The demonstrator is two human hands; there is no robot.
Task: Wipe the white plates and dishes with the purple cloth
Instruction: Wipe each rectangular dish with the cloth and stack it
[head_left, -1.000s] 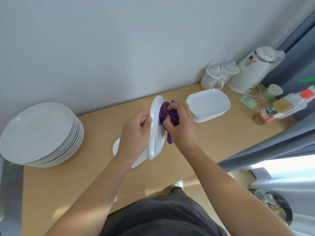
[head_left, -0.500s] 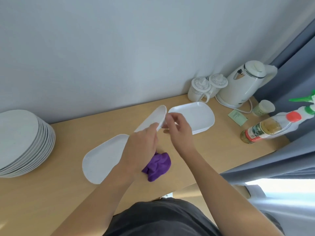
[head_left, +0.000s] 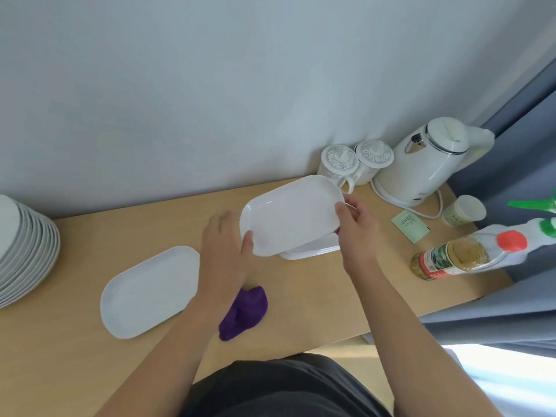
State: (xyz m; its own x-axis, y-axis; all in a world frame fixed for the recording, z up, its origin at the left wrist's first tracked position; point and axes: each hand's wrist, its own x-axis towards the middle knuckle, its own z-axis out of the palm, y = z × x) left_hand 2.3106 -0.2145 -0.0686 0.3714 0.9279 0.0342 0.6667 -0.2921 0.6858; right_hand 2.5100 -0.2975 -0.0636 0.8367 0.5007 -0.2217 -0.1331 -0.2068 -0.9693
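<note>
White dish (head_left: 288, 215) hung just above the stack (head_left: 313, 251) at one o'clock, gripped endwise by my left hand (head_left: 224, 251) and right hand (head_left: 358, 233); between wipes, I judged, next needing the purple cloth (head_left: 245, 311) at six.

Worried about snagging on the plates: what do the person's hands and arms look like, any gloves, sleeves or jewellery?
Both bare: left hand and right hand show no gloves, rings or watch. No sleeve in frame on left arm or right arm. Torso in dark grey clothing.
</note>
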